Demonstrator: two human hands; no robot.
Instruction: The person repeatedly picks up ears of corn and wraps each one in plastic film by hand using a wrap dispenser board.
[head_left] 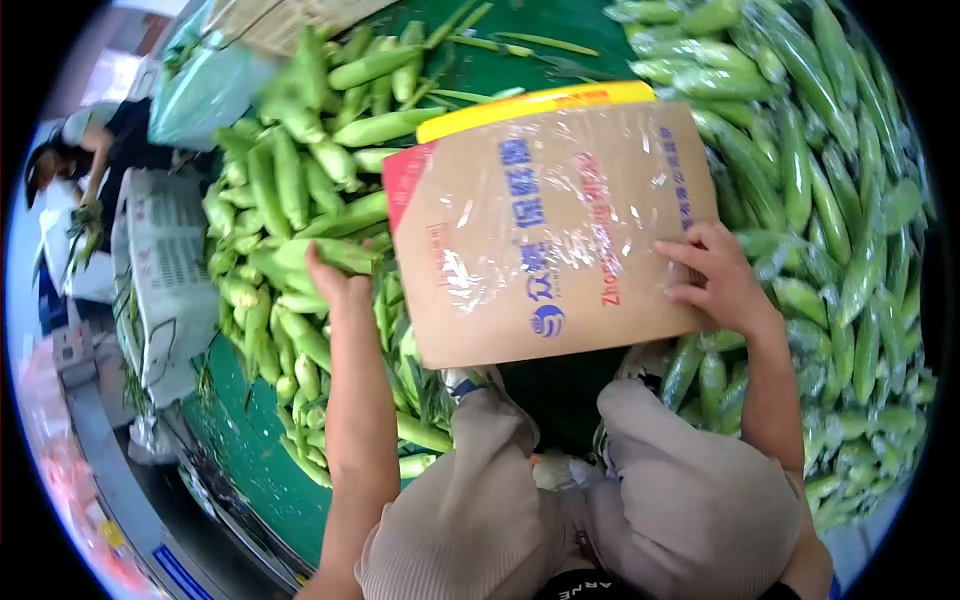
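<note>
My left hand (340,283) grips a green-husked ear of corn (345,256) at the edge of a heap of unwrapped corn (285,185). Its thumb shows on the near side; the other fingers are mostly hidden. In front of my knees sits a cardboard cling film box (480,240) with blue and red print, a yellow strip (540,108) along its far edge and shiny clear film across its top. On the right part of that film rests my right hand (718,278), fingers spread, holding nothing.
Corn ears wrapped in clear film (800,190) are piled along the right. A white plastic crate (170,280) stands at the left, with a bent-over person (95,160) beyond it. Loose leaves and stalks lie on the green floor (250,430).
</note>
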